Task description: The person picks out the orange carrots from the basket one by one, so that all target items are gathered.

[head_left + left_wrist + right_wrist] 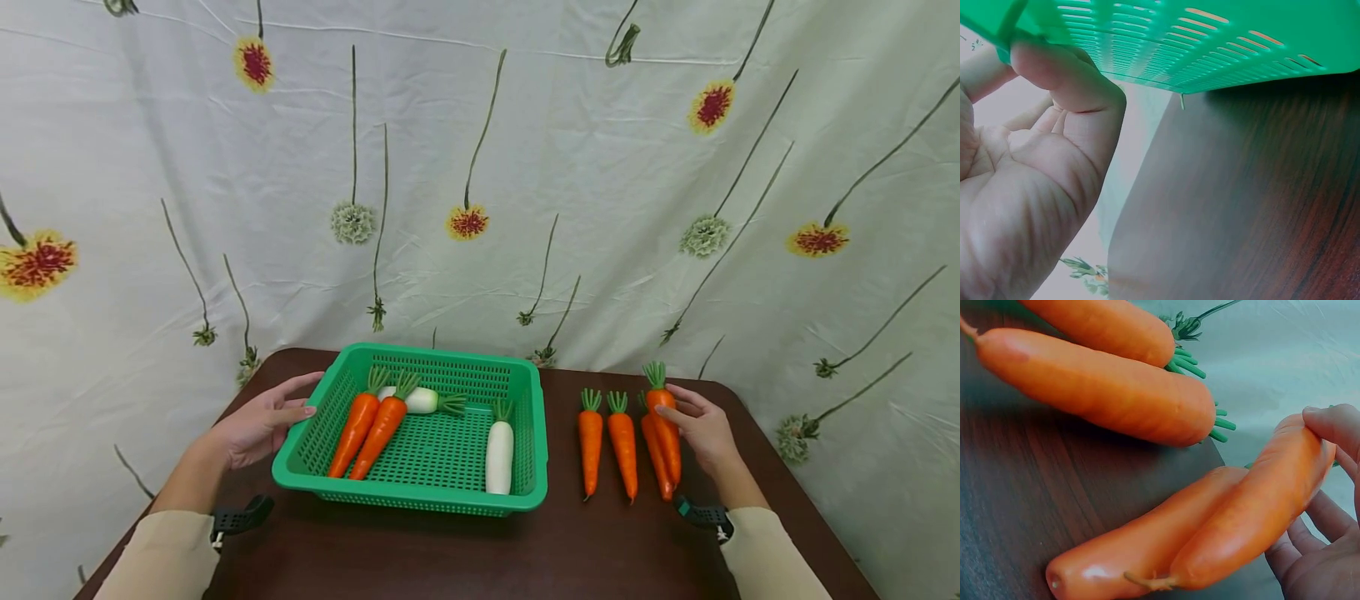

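My left hand (262, 417) holds the left rim of a green plastic basket (420, 502); in the left wrist view its bent thumb (1079, 78) touches the rim, while the fingertips are partly hidden. Inside the basket, two carrots (352, 433) lean side by side at the left. One white radish (422, 401) lies behind them, another (499, 458) at the right. Over at the table's right, my right hand (701, 425) pinches a carrot (1260, 506) near its leafy top, thumb on one side and fingers on the other. That carrot overlaps another carrot (1141, 534) beneath it.
Two more carrots (590, 442) lie in a row on the dark brown table (450, 558), between the basket and my right hand. A pale cloth with printed flowers (420, 125) hangs behind the table's back edge.
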{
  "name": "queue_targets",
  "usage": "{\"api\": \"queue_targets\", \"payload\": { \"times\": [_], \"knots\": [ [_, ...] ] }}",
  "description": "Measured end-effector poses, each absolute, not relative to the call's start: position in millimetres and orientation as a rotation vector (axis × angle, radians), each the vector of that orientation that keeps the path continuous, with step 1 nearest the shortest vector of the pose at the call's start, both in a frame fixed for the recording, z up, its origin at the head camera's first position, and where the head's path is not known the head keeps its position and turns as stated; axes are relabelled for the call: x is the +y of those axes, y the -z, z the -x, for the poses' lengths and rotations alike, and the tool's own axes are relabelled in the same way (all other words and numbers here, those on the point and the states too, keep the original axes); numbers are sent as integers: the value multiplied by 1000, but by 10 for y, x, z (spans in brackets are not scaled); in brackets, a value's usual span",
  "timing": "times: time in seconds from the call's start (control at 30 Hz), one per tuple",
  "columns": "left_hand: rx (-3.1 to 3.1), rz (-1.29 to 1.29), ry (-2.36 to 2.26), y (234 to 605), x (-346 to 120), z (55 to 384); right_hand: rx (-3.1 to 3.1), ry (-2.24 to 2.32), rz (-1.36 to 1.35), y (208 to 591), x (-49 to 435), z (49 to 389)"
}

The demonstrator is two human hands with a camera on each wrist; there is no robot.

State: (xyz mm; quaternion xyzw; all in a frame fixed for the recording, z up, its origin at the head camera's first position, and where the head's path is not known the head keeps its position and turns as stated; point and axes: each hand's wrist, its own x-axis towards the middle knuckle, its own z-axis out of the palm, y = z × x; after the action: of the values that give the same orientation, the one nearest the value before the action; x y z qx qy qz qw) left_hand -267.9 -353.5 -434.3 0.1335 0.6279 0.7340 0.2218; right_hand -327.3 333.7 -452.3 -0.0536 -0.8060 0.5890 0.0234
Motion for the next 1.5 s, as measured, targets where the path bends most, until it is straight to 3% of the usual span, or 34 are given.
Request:
{"api": "queue_targets", "payload": {
  "times": [1.5],
  "knots": [
    [1760,-320,-2006,4309,-3532,2688,-2660,-1588,364,4655,3591,3583]
  ]
}}
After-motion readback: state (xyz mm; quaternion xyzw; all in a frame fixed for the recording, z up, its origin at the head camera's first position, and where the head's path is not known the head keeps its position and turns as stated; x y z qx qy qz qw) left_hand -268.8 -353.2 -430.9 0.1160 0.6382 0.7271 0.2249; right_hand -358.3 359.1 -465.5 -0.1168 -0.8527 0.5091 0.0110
